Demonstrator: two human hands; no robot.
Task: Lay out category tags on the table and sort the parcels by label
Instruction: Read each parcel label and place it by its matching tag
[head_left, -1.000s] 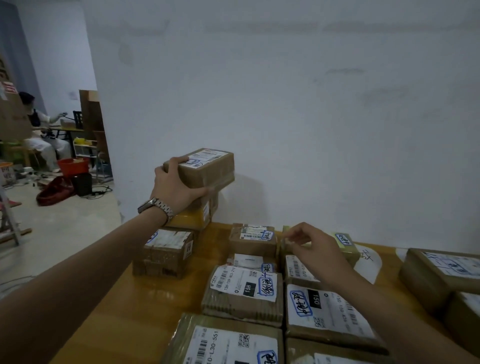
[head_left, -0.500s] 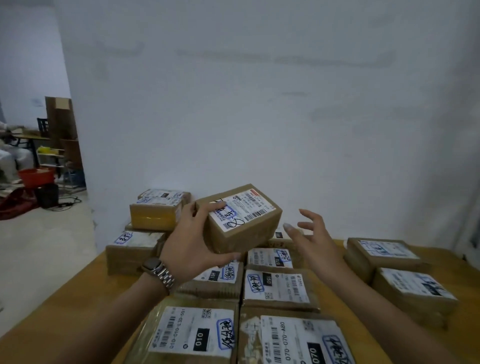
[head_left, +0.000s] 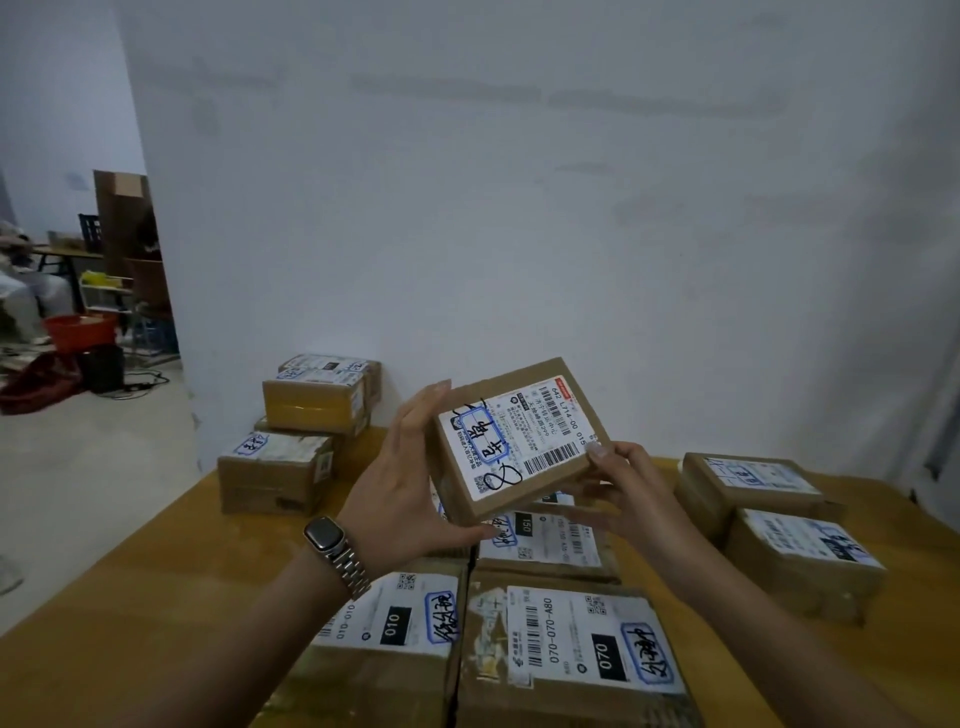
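Note:
I hold a small brown parcel (head_left: 511, 441) tilted up in front of me, its white shipping label with a blue-framed handwritten tag facing me. My left hand (head_left: 400, 483), with a metal watch at the wrist, grips the parcel's left side and bottom. My right hand (head_left: 618, 483) pinches its lower right corner. Below it on the wooden table (head_left: 130, 597) lie more labelled parcels, among them one marked 010 (head_left: 395, 618), one marked 070 (head_left: 576, 644) and one marked 150 (head_left: 540, 535).
A stack of parcels (head_left: 311, 405) stands at the table's far left against the white wall. Two more parcels (head_left: 779, 519) sit on the right. Beyond the table's left edge are open floor, a red tub (head_left: 78, 330) and a seated person.
My left hand lifted the parcel off the left stack and brought it to the middle. My right hand rose from the table parcels and took hold of its lower right corner.

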